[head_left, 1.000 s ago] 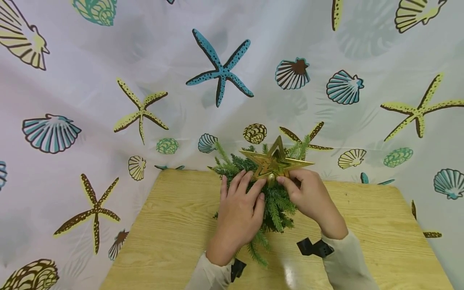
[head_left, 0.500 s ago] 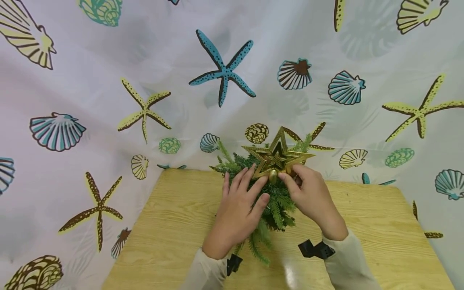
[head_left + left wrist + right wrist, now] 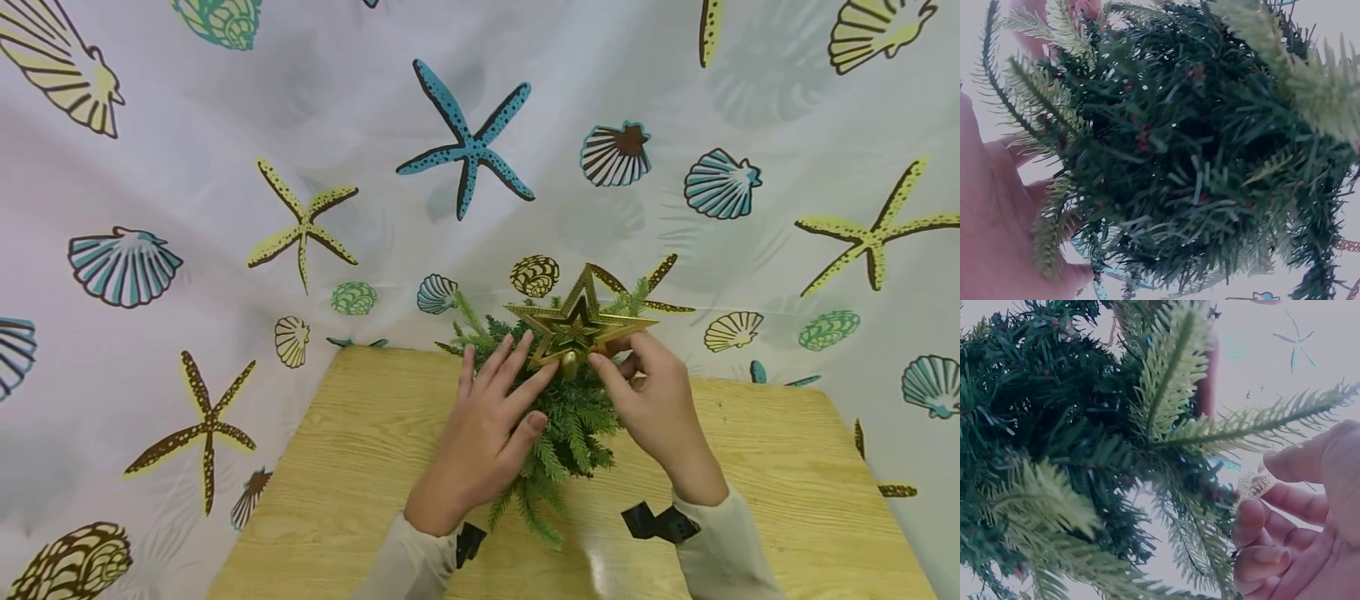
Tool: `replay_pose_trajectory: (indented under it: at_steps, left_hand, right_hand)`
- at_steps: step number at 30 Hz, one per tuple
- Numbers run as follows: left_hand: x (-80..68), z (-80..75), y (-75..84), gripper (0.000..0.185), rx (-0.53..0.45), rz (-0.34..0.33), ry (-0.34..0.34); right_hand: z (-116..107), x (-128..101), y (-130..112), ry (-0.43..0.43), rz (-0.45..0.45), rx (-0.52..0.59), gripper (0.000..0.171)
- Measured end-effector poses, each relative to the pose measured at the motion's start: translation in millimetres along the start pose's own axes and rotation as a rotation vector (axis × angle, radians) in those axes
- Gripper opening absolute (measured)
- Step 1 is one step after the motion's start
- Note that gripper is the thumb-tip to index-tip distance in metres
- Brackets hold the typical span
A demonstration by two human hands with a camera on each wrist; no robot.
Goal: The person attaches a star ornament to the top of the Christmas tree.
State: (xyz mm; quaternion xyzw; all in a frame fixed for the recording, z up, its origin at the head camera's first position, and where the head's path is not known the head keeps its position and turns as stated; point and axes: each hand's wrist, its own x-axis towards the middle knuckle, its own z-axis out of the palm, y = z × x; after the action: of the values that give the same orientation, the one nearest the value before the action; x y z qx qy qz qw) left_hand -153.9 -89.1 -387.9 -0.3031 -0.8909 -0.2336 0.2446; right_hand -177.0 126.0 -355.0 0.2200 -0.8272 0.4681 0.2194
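Observation:
A gold star tree topper [image 3: 576,329] sits at the top of a small artificial Christmas tree [image 3: 573,425]. My right hand [image 3: 656,408] pinches the star's lower right point between thumb and fingers; in the right wrist view a bit of the gold star [image 3: 1254,487] shows between the fingertips. With fingers spread and straight, my left hand [image 3: 483,437] lies against the left side of the tree, its index fingertip by the star's base. The left wrist view shows dense green branches [image 3: 1197,144] beside the palm. The tree's trunk and stand are hidden.
The tree is on a light wooden table [image 3: 360,467]. Behind and at both sides hangs a white curtain [image 3: 360,108] printed with starfish and shells. Black wrist devices [image 3: 660,523] are strapped at both sleeves.
The star has tipped up to face the camera more squarely. My left hand has slid slightly left, its thumb spreading away, while my right hand keeps its pinch on the star.

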Motion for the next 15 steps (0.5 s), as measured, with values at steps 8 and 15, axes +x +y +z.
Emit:
replay_pose_trajectory:
  at_steps: [8, 15]
  left_hand:
    - [-3.2, -8.1, -0.7, 0.049, 0.019, 0.046, 0.058]
    - [-10.5, -12.3, -2.4, 0.052, 0.013, 0.062, 0.086]
  right_hand:
    - [-11.8, -0.7, 3.7, 0.034, -0.041, -0.046, 0.011]
    - [-18.3, -4.7, 9.2, 0.025, -0.08, -0.047, 0.017]
